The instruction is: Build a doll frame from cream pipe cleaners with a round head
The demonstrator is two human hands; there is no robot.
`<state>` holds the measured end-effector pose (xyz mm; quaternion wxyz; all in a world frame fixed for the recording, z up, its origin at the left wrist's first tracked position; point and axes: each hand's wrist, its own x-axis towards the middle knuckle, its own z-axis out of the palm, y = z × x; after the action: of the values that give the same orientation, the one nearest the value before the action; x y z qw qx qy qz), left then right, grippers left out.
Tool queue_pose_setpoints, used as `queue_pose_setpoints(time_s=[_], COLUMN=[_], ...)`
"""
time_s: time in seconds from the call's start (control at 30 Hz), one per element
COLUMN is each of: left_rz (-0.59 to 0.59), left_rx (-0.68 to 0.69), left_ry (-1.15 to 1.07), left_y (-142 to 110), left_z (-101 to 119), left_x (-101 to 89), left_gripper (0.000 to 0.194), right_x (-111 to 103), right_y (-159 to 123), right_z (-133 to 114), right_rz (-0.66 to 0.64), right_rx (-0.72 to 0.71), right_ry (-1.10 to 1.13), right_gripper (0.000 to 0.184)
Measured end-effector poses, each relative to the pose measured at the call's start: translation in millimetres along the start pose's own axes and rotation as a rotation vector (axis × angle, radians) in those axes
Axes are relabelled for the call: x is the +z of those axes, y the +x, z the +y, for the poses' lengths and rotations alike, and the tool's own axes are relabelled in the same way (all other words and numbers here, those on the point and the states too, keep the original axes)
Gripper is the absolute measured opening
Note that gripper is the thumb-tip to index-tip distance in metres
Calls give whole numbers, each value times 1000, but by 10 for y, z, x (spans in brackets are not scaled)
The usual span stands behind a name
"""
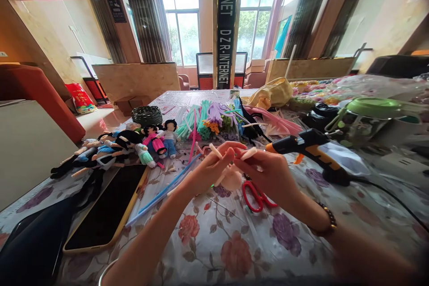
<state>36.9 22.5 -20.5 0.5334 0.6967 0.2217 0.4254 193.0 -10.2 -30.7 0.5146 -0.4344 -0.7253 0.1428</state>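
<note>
Head view: pinching a pale fuzzy piece (232,180) between left hand (212,163) and right hand (273,172), fingertips nearly meeting above the flowered tablecloth (201,254). Hemmed in by partly covered red scissors (258,195) beneath the right hand, a glue gun (310,149) rightward, and fuzzy stem bundles (214,116) beyond. Flanked leftward by dolls (154,140) and a phone (107,210).

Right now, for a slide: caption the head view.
Left hand and right hand hold a pale craft piece above a floral tablecloth, red scissors and glue gun nearby.
</note>
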Motion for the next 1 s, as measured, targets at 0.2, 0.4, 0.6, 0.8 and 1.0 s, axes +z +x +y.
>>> queue_pose_setpoints(time_s=[0.2,0.4,0.6,0.8,1.0], left_rz=[255,323,424,435,442], left_rx=[-88,-160,-139,-144,-192], left_ry=[-39,-22,-31,-66,-111], left_y=[10,-1,9,-9,2], left_z=[4,-51,-59,-81,-102], left_x=[-13,-14,-29,-73,-78], left_gripper=[19,24,21,22,23], right_x=[-20,-2,-8,-67,-52], right_y=[-29,-41,-17,16,-33], right_z=[-3,1,37,108,217], right_rz=[188,120,42,-110,-91], right_rx=[-107,-6,-43,-329,-540], right_ry=[-222,-184,-165,-152,-151], right_gripper=[10,10,11,14,19])
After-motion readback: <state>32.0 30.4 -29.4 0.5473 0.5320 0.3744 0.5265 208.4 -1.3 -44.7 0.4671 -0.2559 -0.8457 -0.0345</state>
